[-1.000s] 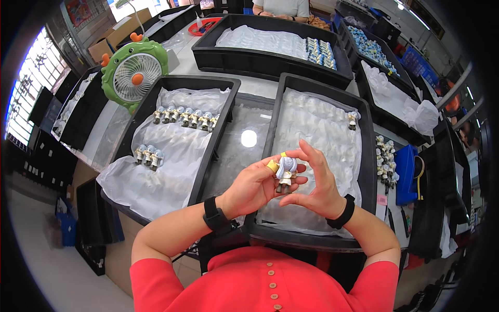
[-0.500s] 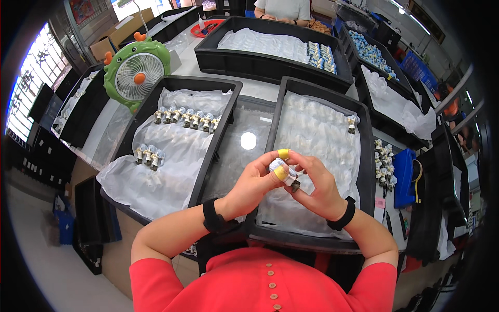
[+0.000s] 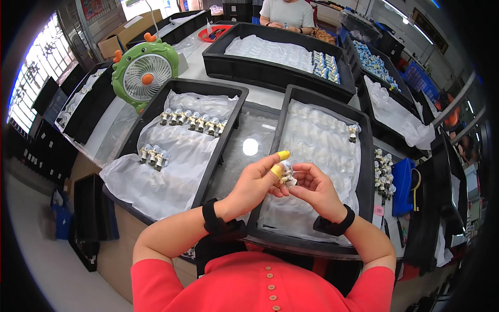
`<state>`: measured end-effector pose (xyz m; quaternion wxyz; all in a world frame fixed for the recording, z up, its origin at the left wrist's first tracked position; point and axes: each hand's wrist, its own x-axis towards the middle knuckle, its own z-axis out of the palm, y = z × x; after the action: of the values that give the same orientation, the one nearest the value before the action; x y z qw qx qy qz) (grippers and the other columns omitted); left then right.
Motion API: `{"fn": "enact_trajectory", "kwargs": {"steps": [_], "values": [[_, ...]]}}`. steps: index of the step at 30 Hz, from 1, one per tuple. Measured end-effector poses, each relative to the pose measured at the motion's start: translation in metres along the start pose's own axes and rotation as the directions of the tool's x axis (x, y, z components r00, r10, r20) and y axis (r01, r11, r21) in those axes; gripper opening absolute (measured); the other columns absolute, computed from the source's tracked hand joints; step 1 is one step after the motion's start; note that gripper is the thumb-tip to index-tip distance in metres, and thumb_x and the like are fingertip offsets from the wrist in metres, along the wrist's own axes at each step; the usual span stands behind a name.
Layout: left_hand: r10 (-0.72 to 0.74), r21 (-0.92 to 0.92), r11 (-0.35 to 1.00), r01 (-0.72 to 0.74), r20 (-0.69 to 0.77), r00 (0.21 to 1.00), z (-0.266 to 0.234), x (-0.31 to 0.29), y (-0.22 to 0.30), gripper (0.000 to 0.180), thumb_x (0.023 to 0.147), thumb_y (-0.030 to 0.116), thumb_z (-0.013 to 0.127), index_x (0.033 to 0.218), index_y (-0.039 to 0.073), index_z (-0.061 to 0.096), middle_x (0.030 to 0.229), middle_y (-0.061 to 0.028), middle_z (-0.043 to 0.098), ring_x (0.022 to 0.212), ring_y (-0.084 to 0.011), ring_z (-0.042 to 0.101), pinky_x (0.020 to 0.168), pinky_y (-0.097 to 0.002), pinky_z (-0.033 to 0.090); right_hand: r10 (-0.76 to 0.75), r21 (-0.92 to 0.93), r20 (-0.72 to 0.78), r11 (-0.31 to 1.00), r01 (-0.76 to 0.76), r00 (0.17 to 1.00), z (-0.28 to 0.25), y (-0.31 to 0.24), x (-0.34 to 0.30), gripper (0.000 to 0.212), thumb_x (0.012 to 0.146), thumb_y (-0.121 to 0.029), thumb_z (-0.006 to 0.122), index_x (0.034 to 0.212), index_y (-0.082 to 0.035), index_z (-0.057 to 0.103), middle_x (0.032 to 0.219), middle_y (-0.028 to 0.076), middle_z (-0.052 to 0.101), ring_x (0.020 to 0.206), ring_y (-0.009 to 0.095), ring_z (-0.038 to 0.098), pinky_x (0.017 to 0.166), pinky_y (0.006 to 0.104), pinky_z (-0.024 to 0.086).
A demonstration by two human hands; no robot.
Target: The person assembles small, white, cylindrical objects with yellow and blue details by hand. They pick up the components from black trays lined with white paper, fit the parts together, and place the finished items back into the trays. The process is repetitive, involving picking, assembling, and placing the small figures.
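Observation:
Over the near part of the right-hand black tray (image 3: 367, 171), a small white and blue-grey figurine (image 3: 286, 176) sits between my hands. My left hand (image 3: 250, 183) pinches it with the thumb, and yellow covers wrap that thumb and the forefinger, which sticks out straight past the figurine. From the other side, the thumb and fingers of my right hand (image 3: 318, 193) touch its lower part. My fingers partly hide the figurine. Beneath my hands, white wrapping sheet (image 3: 312, 145) covers bumpy rows in the tray, and one figurine (image 3: 353, 133) stands at its far right corner.
The left black tray (image 3: 207, 165) holds a row and a small group of figurines (image 3: 154, 156) on white sheet. More figurines (image 3: 383, 174) lie beside a blue bin (image 3: 403, 182) at right. A green fan (image 3: 144, 73) stands far left. Beyond a long black tray (image 3: 270, 73) sits another person (image 3: 287, 14).
The figurine has been turned between my fingers and now looks more upright. My left forefinger has straightened away from it, and my right fingers have curled lower around it.

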<state>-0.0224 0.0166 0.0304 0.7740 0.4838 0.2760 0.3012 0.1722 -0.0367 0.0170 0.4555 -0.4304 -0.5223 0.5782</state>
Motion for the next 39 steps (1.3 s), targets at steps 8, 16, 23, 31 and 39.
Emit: {"fn": "enact_trajectory", "kwargs": {"steps": [8, 16, 23, 31, 39], "values": [[0.099, -0.008, 0.995, -0.098, 0.022, 0.995, 0.001, 0.003, -0.003, 0.047, 0.096, 0.008, 0.049, 0.14, 0.0, 0.035, 0.115, -0.0087, 0.055, 0.083, -0.0132, 0.063, 0.072, -0.0248, 0.053, 0.13, 0.176, 0.02, 0.975, -0.132, 0.991, -0.009, 0.0, 0.002, 0.037, 0.089, -0.008, 0.062, 0.122, -0.003, 0.047, 0.102, 0.008, 0.063, 0.09, 0.013, 0.061, 0.083, 0.0265, 0.049], [0.13, 0.053, 0.99, -0.13, -0.001, 0.991, -0.002, 0.005, -0.011, 0.051, 0.091, 0.003, 0.055, 0.138, -0.003, 0.036, 0.121, -0.0096, 0.051, 0.08, -0.0104, 0.061, 0.068, -0.0234, 0.052, 0.148, 0.22, 0.075, 0.962, -0.161, 0.986, -0.008, 0.002, 0.002, 0.035, 0.092, -0.011, 0.059, 0.123, -0.003, 0.046, 0.105, 0.009, 0.064, 0.094, 0.014, 0.062, 0.084, 0.0284, 0.05], [0.126, 0.057, 0.99, -0.125, -0.004, 0.992, -0.002, 0.004, -0.012, 0.053, 0.089, 0.005, 0.059, 0.137, -0.002, 0.037, 0.121, -0.0088, 0.051, 0.081, -0.0105, 0.063, 0.068, -0.0228, 0.051, 0.157, 0.186, 0.078, 0.968, -0.169, 0.984, -0.009, 0.003, 0.002, 0.037, 0.091, -0.01, 0.06, 0.125, -0.003, 0.044, 0.105, 0.009, 0.063, 0.095, 0.014, 0.061, 0.086, 0.029, 0.05], [0.181, 0.122, 0.975, -0.187, 0.051, 0.982, 0.003, 0.003, -0.006, 0.06, 0.086, 0.002, 0.061, 0.14, 0.0, 0.034, 0.124, -0.0081, 0.048, 0.088, -0.0118, 0.061, 0.074, -0.0236, 0.05, 0.087, 0.095, 0.03, 0.991, -0.089, 0.996, -0.008, -0.003, 0.001, 0.044, 0.089, -0.005, 0.062, 0.127, -0.004, 0.041, 0.107, 0.009, 0.062, 0.097, 0.014, 0.061, 0.086, 0.0266, 0.049], [0.229, 0.17, 0.958, -0.232, 0.037, 0.973, -0.002, 0.005, -0.019, 0.062, 0.088, 0.003, 0.061, 0.141, 0.004, 0.031, 0.127, -0.0088, 0.049, 0.103, -0.0137, 0.056, 0.088, -0.0295, 0.049, -0.152, -0.171, -0.116, 0.977, 0.131, 0.981, 0.003, 0.004, 0.005, 0.033, 0.083, -0.003, 0.069, 0.111, -0.002, 0.052, 0.098, 0.008, 0.065, 0.088, 0.013, 0.064, 0.077, 0.026, 0.052]]}}
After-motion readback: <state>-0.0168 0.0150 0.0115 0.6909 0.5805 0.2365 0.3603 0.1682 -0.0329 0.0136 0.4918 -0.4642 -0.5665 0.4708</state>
